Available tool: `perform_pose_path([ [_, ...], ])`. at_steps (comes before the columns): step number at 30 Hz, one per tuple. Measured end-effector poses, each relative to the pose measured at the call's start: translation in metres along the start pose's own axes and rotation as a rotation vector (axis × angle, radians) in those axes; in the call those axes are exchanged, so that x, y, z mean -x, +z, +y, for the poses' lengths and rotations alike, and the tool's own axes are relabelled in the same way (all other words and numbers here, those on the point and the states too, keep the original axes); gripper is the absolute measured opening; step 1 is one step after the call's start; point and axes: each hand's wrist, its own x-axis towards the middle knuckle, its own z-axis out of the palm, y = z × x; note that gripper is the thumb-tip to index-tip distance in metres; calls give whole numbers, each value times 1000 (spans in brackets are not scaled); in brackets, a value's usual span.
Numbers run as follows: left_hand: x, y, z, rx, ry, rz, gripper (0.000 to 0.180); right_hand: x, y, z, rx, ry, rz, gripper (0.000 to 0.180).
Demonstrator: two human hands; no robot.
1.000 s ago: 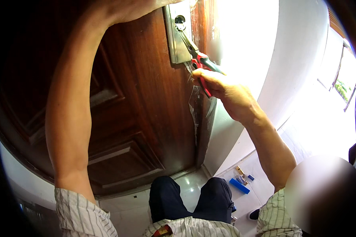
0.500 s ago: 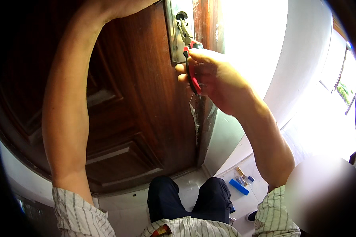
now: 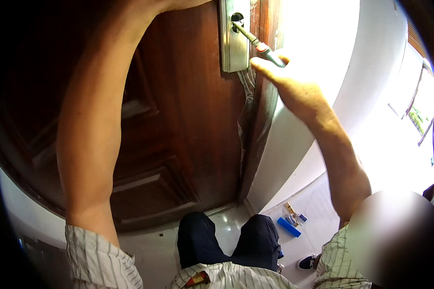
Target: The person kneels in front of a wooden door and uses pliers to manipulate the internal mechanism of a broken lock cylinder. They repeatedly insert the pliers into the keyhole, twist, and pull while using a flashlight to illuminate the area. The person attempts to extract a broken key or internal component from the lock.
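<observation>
My right hand [image 3: 294, 89] grips the red and grey handle of a pair of pliers [image 3: 255, 42], whose dark tip pokes into a round hole in the silver lock plate [image 3: 234, 48] on the dark brown wooden door [image 3: 178, 125]. My left arm [image 3: 99, 125] reaches up along the door; the left hand itself is cut off by the top edge of the picture. A strip of clear plastic film [image 3: 248, 106] hangs loose along the door's edge just below the plate.
My knees in dark trousers [image 3: 226, 241] are on the white tiled floor [image 3: 313, 212] in front of the door. A blue box [image 3: 288, 227] and small gold and clear parts [image 3: 292, 215] lie on the floor at the right. A bright window [image 3: 419, 111] is at far right.
The view has shifted so the lock plate sits higher. My right hand has slid back along the pliers, and their tip now sits in the plate's hole.
</observation>
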Motion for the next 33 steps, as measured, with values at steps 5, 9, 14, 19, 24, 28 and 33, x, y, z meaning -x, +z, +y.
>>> perform_pose_path([
  [5, -4, -11, 1, -35, -76, -60, 53, -17, -31, -6, 488, -106, -213, 44],
  [9, -4, -7, -4, -46, -97, -28, 54, -22, -27, -20, 501, -91, -266, 47],
  [14, -21, 27, -30, 42, -98, -67, 52, 15, 29, -22, 264, -21, 38, 26],
  [19, 14, -31, 14, -32, -57, -107, 48, -5, 97, -91, -361, 587, 398, 38],
  [24, -1, -8, 3, -51, -43, -100, 49, 11, 106, -71, -235, 563, 445, 39],
  [28, 13, -18, 22, -233, 57, -92, 48, 8, 107, -71, -288, 567, 444, 38],
  [33, -20, -10, -6, -59, 134, -110, 41, 6, 103, -73, -408, 609, 402, 36],
])
